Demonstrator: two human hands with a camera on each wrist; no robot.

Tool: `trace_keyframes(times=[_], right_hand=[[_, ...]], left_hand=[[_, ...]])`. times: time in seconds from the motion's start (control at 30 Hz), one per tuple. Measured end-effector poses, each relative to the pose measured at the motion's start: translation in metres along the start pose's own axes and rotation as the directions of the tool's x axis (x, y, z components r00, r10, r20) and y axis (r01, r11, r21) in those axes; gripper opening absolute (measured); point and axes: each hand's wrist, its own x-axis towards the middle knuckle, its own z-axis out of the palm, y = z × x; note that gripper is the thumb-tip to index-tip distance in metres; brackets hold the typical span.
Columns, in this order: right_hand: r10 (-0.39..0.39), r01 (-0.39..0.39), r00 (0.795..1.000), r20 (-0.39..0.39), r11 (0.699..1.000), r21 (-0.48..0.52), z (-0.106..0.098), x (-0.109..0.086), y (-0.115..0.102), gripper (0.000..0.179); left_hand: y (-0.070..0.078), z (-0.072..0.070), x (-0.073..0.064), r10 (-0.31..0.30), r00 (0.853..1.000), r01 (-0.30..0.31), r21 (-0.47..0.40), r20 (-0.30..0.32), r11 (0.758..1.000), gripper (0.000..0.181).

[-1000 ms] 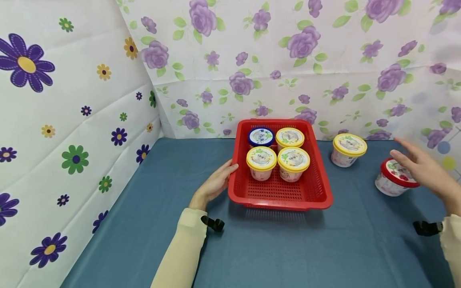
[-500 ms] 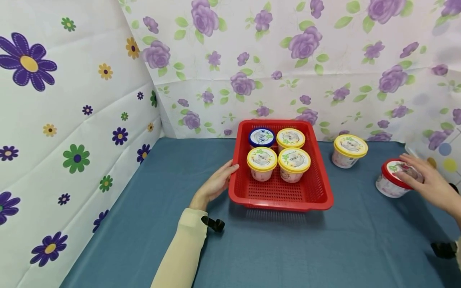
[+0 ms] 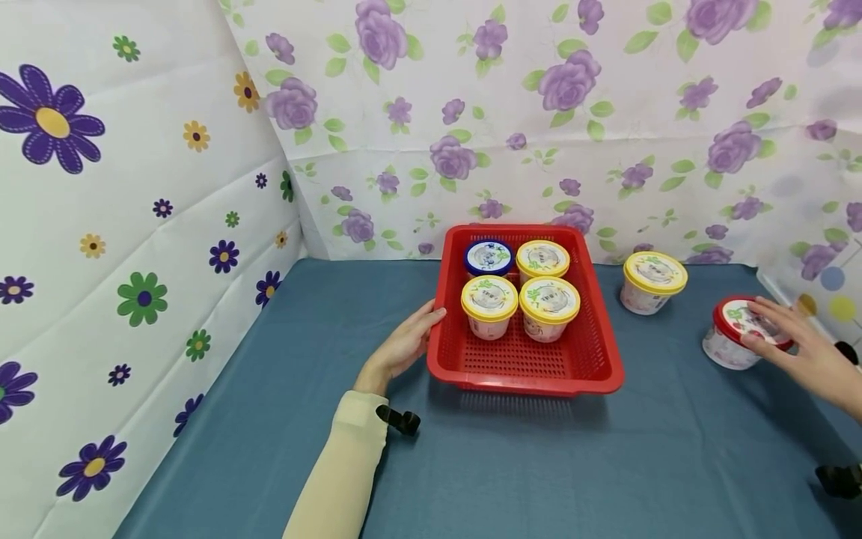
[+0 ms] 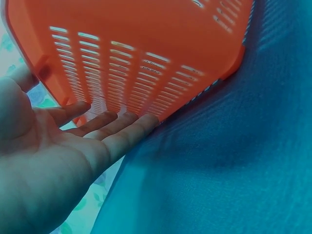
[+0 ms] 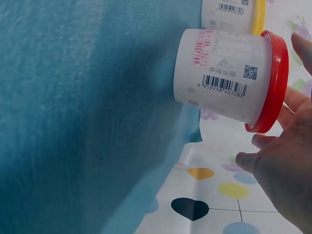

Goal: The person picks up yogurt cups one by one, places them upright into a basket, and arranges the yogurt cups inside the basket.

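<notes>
A red plastic basket (image 3: 525,379) stands on the table with several lidded tubs inside. My left hand (image 3: 402,346) holds its left side, the thumb over the rim and the fingers (image 4: 129,136) against the slotted outer wall. Far to the right stands a white tub with a red lid (image 3: 730,346), upright. My right hand (image 3: 811,355) is at this tub, its spread fingers over and around the lid. In the right wrist view the fingers (image 5: 248,160) are loosely spread near the red lid (image 5: 276,83); whether any touch it I cannot tell.
Inside the basket are a blue-lidded tub (image 3: 488,257) and yellow-lidded tubs (image 3: 490,299). Another yellow-lidded tub (image 3: 652,281) stands between the basket and the red-lidded tub. Blue cloth (image 3: 512,471) covers the table; flowered sheets (image 3: 404,112) hang behind and at the left.
My right hand has come down from above onto the red-lidded tub, then shifted slightly right. My left hand, the basket and the tubs have stayed where they were.
</notes>
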Motion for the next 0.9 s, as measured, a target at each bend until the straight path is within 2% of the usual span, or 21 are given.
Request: trace_keyframes(times=[0.2,0.47,0.73,0.9], right_hand=[[0.004,-0.004,1.0,-0.019,1.0,-0.013,0.0002,-0.0027,-0.0002,0.079],[0.032,-0.032,0.999,0.01,0.999,-0.01,-0.0012,-0.0032,0.0029,0.084],[0.02,-0.02,1.0,-0.021,1.0,0.018,0.0017,-0.0028,0.0081,0.083],[0.047,-0.045,0.998,-0.036,0.998,0.04,0.0019,-0.0046,0.0079,0.083]], left_hand=[[0.0001,-0.0012,-0.0008,-0.004,1.0,0.004,-0.005,-0.008,1.0,0.058],[-0.0004,-0.0022,-0.0005,-0.011,1.0,0.011,-0.006,-0.016,1.0,0.057],[-0.0018,-0.0018,0.0005,-0.007,1.0,0.007,-0.002,-0.016,1.0,0.058],[-0.0014,-0.0012,0.0003,-0.01,1.0,0.01,0.002,-0.013,1.0,0.057]])
